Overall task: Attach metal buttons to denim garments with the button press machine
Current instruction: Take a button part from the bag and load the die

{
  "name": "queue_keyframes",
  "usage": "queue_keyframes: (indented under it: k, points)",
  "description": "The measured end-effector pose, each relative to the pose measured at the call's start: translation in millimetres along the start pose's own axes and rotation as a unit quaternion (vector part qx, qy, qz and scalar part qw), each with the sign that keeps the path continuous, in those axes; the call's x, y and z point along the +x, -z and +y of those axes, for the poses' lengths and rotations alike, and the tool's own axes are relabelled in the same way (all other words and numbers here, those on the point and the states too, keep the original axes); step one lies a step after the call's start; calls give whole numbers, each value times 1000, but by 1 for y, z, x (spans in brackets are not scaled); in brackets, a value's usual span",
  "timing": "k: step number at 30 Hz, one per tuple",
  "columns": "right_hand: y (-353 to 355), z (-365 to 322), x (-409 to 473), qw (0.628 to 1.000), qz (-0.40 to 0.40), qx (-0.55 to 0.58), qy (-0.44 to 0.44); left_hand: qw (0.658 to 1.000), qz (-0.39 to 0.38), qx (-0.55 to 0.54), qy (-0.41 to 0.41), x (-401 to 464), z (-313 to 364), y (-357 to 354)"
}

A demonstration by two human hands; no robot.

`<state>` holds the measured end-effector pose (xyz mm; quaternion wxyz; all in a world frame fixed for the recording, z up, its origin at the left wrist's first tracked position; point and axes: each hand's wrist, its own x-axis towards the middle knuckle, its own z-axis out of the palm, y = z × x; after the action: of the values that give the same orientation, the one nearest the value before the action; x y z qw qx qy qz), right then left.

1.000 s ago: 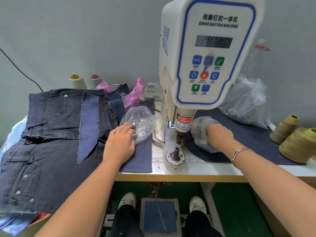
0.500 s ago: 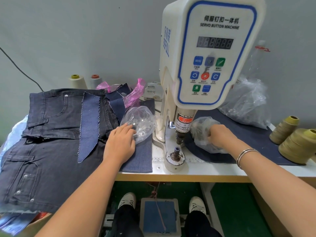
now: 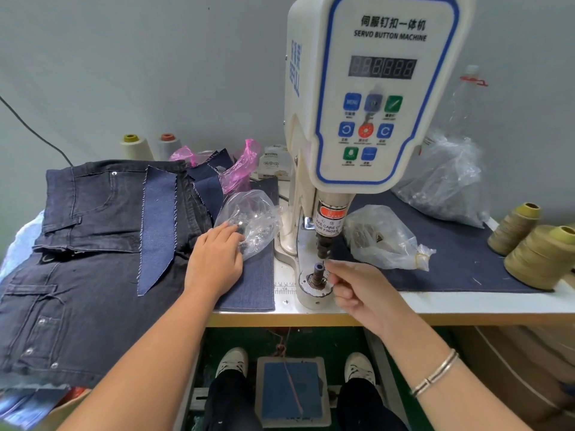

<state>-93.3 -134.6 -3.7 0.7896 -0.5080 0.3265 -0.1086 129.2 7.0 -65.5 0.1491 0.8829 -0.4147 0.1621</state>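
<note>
The right hand (image 3: 357, 290) pinches a small metal piece beside the lower die (image 3: 316, 272) of the button machine (image 3: 367, 98), apparently to seat it there. Left of the die, the left hand (image 3: 214, 262) rests with fingers reaching into the button bag (image 3: 249, 222), likely for the mating part; the denim garments (image 3: 77, 244) wait farther left on the table (image 3: 466, 303).

the left hand (image 3: 214, 262) lies palm down, forearm stretched forward, fingers loosely extended to the far right. the right hand (image 3: 357, 290) (a bangle on its wrist) curls, thumb and forefinger pinched together at the near centre.
</note>
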Motion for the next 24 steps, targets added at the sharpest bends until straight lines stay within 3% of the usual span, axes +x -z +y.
queue_keyframes:
  k: [9,24]
  points:
    - [-7,1,10,971,-14,214,-106,1000,6,-4,-1,1,-1,-1]
    - [-10,-3,0,956,-14,262,-134,1000,11,-7,-4,2,-1,-2]
